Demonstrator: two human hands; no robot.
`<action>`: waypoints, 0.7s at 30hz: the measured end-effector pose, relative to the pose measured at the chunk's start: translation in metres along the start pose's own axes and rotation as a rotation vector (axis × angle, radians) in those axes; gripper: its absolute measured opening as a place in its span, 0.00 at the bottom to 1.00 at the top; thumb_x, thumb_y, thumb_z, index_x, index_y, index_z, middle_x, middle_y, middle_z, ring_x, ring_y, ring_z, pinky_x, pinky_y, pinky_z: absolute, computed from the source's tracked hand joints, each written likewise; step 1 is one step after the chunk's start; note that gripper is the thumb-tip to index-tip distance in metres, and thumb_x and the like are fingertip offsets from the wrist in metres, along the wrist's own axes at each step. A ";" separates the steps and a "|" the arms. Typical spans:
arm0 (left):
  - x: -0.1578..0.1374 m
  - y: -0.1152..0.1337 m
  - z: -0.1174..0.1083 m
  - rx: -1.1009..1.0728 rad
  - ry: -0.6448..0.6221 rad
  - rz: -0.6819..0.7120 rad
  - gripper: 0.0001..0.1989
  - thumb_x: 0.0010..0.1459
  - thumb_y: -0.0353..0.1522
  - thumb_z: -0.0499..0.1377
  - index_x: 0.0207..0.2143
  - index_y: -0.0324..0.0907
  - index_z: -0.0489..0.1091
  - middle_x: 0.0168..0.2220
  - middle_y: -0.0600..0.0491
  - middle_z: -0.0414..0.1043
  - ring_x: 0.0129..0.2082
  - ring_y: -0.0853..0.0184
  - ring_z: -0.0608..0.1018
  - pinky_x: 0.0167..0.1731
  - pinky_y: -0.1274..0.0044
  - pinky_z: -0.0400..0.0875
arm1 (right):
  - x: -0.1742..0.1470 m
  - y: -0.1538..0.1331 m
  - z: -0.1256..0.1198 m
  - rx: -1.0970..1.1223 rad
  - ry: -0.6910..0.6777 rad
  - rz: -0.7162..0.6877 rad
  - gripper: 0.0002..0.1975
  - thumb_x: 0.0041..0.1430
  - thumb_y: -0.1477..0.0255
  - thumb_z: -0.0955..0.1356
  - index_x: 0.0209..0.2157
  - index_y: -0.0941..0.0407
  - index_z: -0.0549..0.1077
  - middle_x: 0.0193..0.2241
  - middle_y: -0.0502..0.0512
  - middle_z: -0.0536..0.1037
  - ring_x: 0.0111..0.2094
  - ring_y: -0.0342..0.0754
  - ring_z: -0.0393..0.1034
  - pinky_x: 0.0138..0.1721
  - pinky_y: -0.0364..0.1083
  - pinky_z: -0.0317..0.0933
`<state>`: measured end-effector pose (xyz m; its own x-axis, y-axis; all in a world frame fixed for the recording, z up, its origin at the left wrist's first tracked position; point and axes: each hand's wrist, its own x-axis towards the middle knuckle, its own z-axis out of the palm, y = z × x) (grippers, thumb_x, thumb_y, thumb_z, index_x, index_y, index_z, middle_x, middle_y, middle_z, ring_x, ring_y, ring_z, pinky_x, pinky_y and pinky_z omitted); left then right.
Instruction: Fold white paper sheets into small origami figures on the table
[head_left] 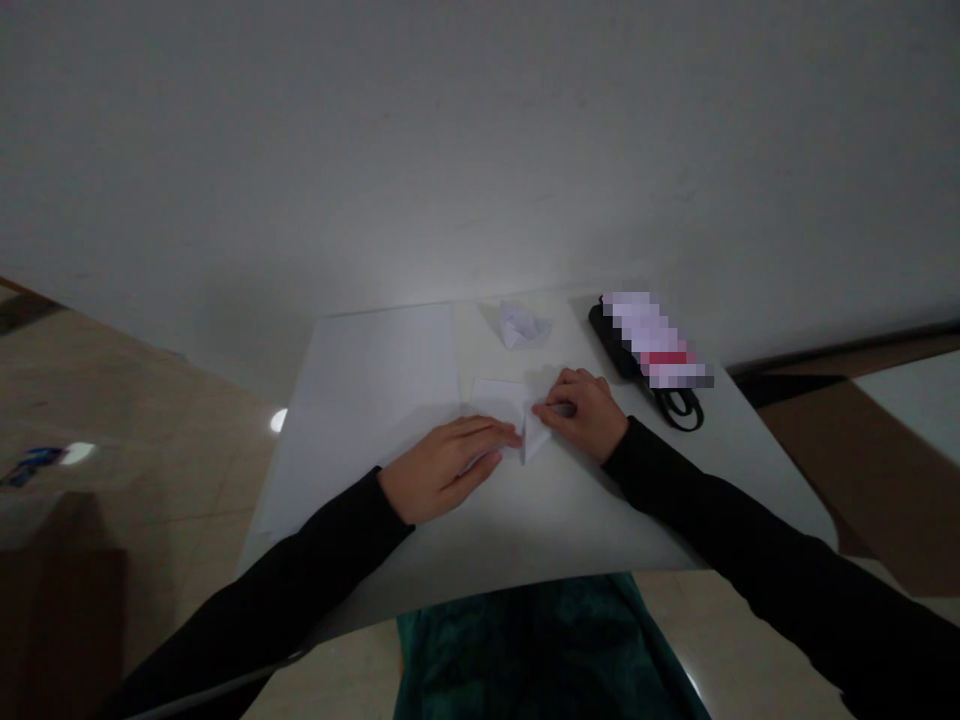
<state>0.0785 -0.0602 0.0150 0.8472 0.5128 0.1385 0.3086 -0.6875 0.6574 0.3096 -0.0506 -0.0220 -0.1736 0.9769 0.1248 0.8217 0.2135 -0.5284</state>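
Note:
A small white piece of paper [499, 397] lies on the table in front of me, with its right side folded over into a pointed flap. My left hand [454, 462] rests on the near left part of the paper, fingers stretched out and fairly flat, fingertips close to the fold. Thumb and forefinger of my right hand [585, 413] pinch the folded flap at its right side. Beyond the paper sits a crumpled or folded piece of white paper [523, 326]. Part of the small paper is hidden under my left fingers.
A large white sheet [375, 370] covers the left side of the white table [525, 540]. At the back right lies a black item with a strap [679, 408], its top blurred out. A pale wall [480, 150] stands right behind the table.

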 end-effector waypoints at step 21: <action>0.005 -0.010 0.012 0.231 0.022 0.057 0.21 0.62 0.27 0.48 0.58 0.43 0.61 0.60 0.49 0.62 0.56 0.62 0.65 0.55 0.64 0.62 | -0.002 0.000 0.004 -0.014 0.052 0.027 0.12 0.52 0.65 0.70 0.20 0.55 0.72 0.27 0.52 0.72 0.37 0.51 0.65 0.39 0.51 0.48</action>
<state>0.0849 -0.0570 0.0004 0.8574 0.4792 0.1878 0.3538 -0.8137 0.4612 0.3071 -0.0523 -0.0258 -0.1233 0.9803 0.1542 0.8335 0.1866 -0.5201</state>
